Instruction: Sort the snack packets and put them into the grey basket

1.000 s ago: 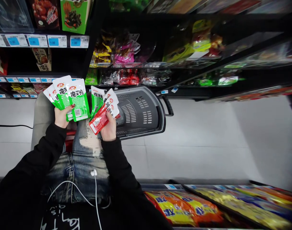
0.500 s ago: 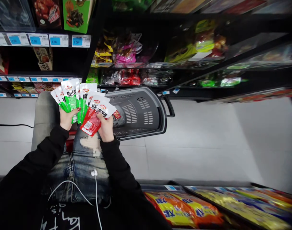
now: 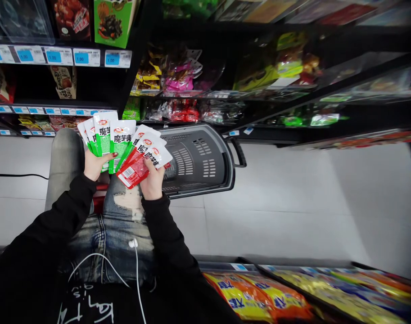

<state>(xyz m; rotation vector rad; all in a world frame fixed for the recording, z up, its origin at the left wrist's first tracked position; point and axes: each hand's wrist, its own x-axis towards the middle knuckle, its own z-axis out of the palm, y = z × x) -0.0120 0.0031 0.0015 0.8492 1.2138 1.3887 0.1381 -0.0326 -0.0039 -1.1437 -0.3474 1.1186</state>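
Observation:
Several small snack packets are fanned out above my knees. My left hand (image 3: 95,164) grips green-and-white snack packets (image 3: 104,140), its thumb with a red nail lying across their fronts. My right hand (image 3: 152,180) is closed on red-and-white snack packets (image 3: 133,168), thumb on top, fingers hidden beneath. In the middle of the fan, a green packet (image 3: 121,139) stands between the two hands and meets the red ones. A grey shopping basket (image 3: 222,180) with slotted walls is just right of my right hand; the packets overlap its near end, where something red shows.
Shelves with bagged snacks (image 3: 181,76) and boxes (image 3: 114,22) rise ahead, lined with price tags (image 3: 87,57). Behind on the right, a low shelf holds orange and yellow bags (image 3: 255,294). A white earphone cord (image 3: 137,279) hangs over my lap. Pale floor tiles (image 3: 276,193) stretch right.
The fan of packets has spread wider, the red ones shifting right with my right hand. A middle green packet now shows its full front. The basket stays in place.

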